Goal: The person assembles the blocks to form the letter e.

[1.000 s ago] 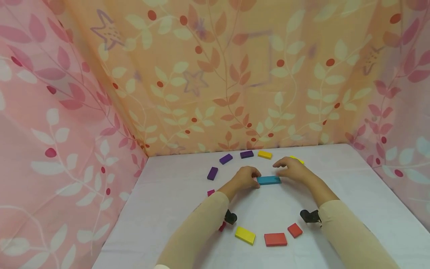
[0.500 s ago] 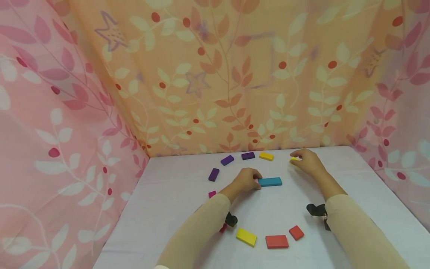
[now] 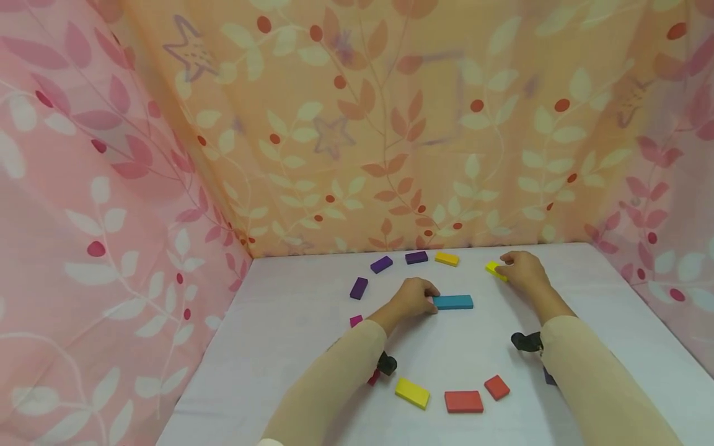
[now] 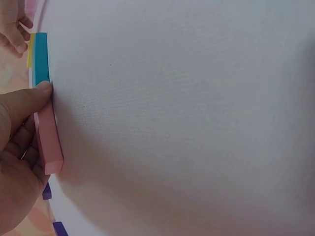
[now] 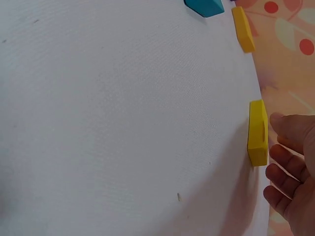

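Note:
In the left wrist view my left hand point(image 4: 19, 132) pinches a long pink block point(image 4: 50, 137) between thumb and fingers. The pink block lies end to end with a teal-blue block point(image 3: 453, 302) on the white table. From the head view, my left hand covers most of the pink block. At the far right, my right hand point(image 3: 525, 271) is beside a bright yellow block point(image 3: 493, 269). In the right wrist view its thumb and fingers are spread just off that yellow block point(image 5: 257, 132), with nothing held.
Several blocks form a loose ring: purple point(image 3: 382, 264), amber point(image 3: 447, 259), magenta point(image 3: 356, 321), yellow point(image 3: 412, 393), red point(image 3: 464, 401) and a smaller red one point(image 3: 496, 387). A dark block point(image 3: 549, 376) peeks out by the right sleeve. Patterned curtains point(image 3: 346, 136) border the white table point(image 3: 268, 310).
My right hand has moved away from the blue block, out to the far yellow block, then slightly off it to the right. My left hand keeps its place at the blue block's left end.

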`<act>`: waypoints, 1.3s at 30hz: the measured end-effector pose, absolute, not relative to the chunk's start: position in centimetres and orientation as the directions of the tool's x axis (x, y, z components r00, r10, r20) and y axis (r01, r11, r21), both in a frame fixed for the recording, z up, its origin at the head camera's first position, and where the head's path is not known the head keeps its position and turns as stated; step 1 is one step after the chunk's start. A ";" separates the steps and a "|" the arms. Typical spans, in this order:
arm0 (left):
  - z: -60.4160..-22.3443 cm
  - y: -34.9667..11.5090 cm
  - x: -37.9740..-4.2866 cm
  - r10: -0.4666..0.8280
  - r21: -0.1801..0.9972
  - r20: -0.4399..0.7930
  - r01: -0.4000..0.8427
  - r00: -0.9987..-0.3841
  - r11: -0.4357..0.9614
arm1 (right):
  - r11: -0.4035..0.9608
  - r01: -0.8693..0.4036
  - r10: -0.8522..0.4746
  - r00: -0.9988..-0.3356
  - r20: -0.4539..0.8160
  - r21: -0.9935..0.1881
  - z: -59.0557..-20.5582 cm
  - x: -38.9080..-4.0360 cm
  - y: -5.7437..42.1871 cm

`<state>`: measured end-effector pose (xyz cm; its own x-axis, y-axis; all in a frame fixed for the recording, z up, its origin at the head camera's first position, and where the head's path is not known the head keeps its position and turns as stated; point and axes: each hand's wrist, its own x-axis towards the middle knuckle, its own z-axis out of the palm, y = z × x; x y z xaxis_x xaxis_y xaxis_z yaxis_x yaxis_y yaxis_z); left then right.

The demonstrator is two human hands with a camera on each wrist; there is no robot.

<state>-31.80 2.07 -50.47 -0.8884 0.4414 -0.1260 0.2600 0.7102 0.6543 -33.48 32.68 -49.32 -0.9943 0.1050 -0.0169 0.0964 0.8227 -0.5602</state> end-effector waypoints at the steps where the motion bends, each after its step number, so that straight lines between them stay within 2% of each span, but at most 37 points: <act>1: -50.5 2.1 -31.8 0.443 0.652 -0.125 0.263 -0.888 0.711 | 0.818 0.105 0.111 -0.994 -0.025 -0.566 -49.4 -33.4 32.7; 17: -50.3 2.1 -31.6 0.431 0.666 -0.135 0.241 -0.892 0.706 | 0.820 0.068 0.068 -0.997 -0.022 -0.569 -50.8 -33.7 33.0; 27: -50.2 2.2 -31.7 0.435 0.663 -0.129 0.249 -0.891 0.706 | 0.813 0.039 0.067 -0.997 0.027 -0.581 -50.6 -33.7 32.7; 39: -49.8 2.1 -31.3 0.420 0.662 -0.130 0.237 -0.898 0.711 | 0.748 0.084 0.078 -0.996 -0.039 -0.658 -49.5 -33.1 30.7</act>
<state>-31.32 2.11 -49.84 -0.8981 0.4202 -0.1298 0.2368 0.7108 0.6624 -33.07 30.71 -49.52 -0.9962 0.0776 -0.0385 0.0837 0.7479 -0.6585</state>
